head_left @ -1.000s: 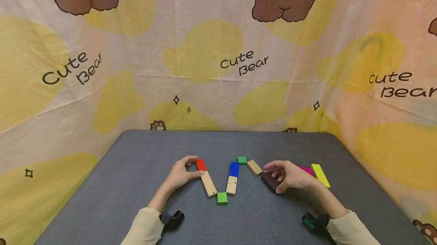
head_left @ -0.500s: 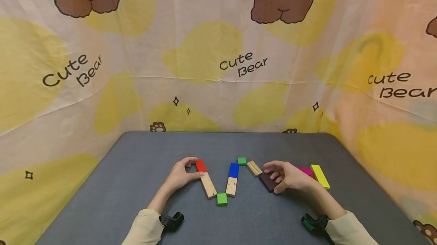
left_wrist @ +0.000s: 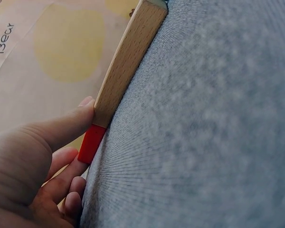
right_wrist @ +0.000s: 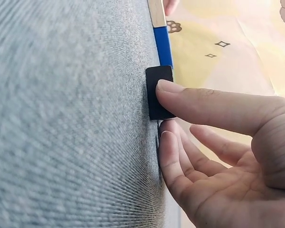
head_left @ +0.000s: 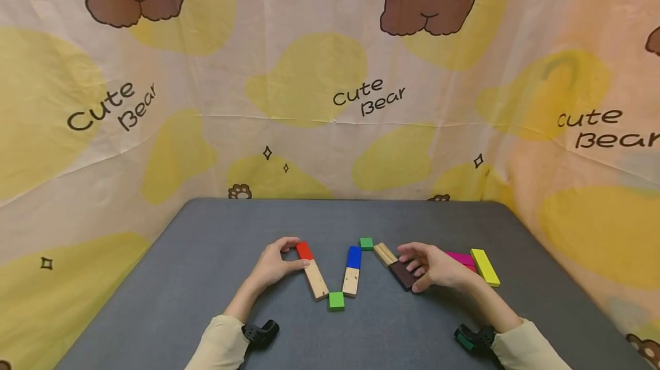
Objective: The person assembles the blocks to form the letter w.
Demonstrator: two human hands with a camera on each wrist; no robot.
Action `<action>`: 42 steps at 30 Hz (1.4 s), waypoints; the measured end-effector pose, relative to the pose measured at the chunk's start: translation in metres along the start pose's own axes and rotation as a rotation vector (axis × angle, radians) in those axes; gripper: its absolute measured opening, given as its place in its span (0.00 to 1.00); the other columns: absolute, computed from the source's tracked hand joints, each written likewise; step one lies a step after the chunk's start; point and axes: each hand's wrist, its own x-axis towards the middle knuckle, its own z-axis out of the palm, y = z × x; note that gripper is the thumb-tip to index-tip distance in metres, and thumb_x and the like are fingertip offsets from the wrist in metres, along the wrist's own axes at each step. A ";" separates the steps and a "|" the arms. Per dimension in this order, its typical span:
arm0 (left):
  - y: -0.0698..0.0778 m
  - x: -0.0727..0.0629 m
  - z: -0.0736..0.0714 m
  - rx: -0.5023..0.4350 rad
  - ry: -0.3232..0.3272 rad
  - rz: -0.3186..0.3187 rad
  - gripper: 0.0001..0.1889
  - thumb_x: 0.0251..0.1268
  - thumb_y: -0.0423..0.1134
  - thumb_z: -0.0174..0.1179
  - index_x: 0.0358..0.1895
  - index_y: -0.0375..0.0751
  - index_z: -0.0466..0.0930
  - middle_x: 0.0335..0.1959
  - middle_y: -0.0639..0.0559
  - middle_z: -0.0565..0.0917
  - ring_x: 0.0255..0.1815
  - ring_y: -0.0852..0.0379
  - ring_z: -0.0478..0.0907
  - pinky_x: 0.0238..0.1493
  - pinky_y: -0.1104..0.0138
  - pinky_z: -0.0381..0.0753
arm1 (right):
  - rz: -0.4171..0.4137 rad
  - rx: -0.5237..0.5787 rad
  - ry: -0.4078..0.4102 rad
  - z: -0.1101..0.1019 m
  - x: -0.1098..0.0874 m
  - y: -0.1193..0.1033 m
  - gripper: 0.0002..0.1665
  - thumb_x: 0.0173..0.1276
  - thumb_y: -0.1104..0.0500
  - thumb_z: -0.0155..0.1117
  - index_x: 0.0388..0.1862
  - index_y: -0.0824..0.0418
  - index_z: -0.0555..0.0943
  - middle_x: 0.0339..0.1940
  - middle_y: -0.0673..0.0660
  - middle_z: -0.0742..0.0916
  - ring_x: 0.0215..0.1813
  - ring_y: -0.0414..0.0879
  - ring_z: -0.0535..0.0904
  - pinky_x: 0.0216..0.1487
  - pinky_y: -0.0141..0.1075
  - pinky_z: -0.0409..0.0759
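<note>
My left hand (head_left: 270, 264) pinches a red block (head_left: 305, 251), thumb by its seam with a plain wooden block (head_left: 316, 282) lined up end to end. The left wrist view shows the thumb (left_wrist: 88, 111) at that seam and a finger at the red end. On the right, my right hand (head_left: 438, 267) holds a dark brown block (head_left: 401, 275) flat on the table, its far end meeting a striped wooden block (head_left: 385, 254). In the right wrist view, the thumb (right_wrist: 168, 90) presses the dark block's near end face; the other fingers curl beside it.
A green block (head_left: 337, 301) sits at the near point of the zigzag. From there a wooden block (head_left: 350, 283) and a blue block (head_left: 354, 257) run back to another green block (head_left: 366, 243). Magenta pieces (head_left: 460, 258) and a yellow block (head_left: 484, 267) lie beyond my right hand.
My right hand has slid the dark brown block slightly left, turning it into line with the striped block. More magenta shows behind that hand. My left hand has stayed in place.
</note>
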 end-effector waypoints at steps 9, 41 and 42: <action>0.000 0.000 0.001 -0.008 -0.008 0.006 0.32 0.51 0.46 0.77 0.61 0.40 0.79 0.57 0.49 0.79 0.58 0.47 0.71 0.59 0.50 0.69 | 0.012 0.008 0.009 0.001 0.000 -0.001 0.49 0.50 0.72 0.77 0.70 0.73 0.63 0.58 0.66 0.78 0.52 0.60 0.73 0.50 0.43 0.78; -0.002 0.001 0.001 0.009 -0.002 0.002 0.32 0.50 0.46 0.78 0.60 0.42 0.79 0.56 0.50 0.80 0.58 0.47 0.72 0.58 0.50 0.69 | 0.003 -0.011 -0.026 0.001 0.002 0.005 0.46 0.52 0.70 0.77 0.69 0.72 0.66 0.58 0.65 0.77 0.51 0.57 0.74 0.47 0.39 0.78; -0.002 0.000 0.001 0.009 -0.002 0.001 0.32 0.50 0.46 0.78 0.60 0.42 0.79 0.56 0.50 0.80 0.58 0.47 0.71 0.58 0.50 0.69 | 0.008 -0.011 -0.025 0.001 0.002 0.005 0.46 0.52 0.70 0.77 0.69 0.72 0.67 0.58 0.65 0.77 0.51 0.57 0.74 0.47 0.39 0.78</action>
